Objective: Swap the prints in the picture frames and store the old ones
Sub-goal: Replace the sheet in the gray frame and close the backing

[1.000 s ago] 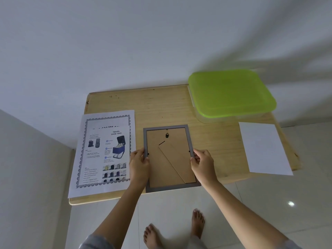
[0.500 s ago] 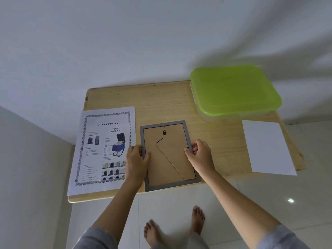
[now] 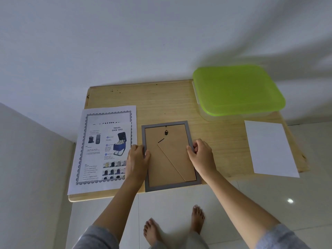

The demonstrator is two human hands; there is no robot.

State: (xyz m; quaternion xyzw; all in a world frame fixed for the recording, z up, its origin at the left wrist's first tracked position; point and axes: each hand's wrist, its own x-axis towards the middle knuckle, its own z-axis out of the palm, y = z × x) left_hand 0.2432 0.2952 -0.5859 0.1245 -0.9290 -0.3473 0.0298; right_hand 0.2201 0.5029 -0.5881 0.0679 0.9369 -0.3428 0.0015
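Desk point(image 3: 161, 105): pale wood, with a bare strip beyond the frame's far edge.
Box point(image 3: 237, 90): green lid on, far right of the frame at the desk's back corner.
Printed sheet point(image 3: 100, 150): just left of the frame, headed "TRAVEL SHOE BAG"; the smaller text is unreadable. It overhangs the desk's left edge.
Blank sheet point(image 3: 269, 150): well right of the frame, overhanging the desk's edge.
Frame point(image 3: 168, 159): face down, backing up, near edge past the desk's front edge.
Left hand point(image 3: 137, 159): grip closed on the frame's left rail.
Right hand point(image 3: 201, 155): grip curled on the right rail.
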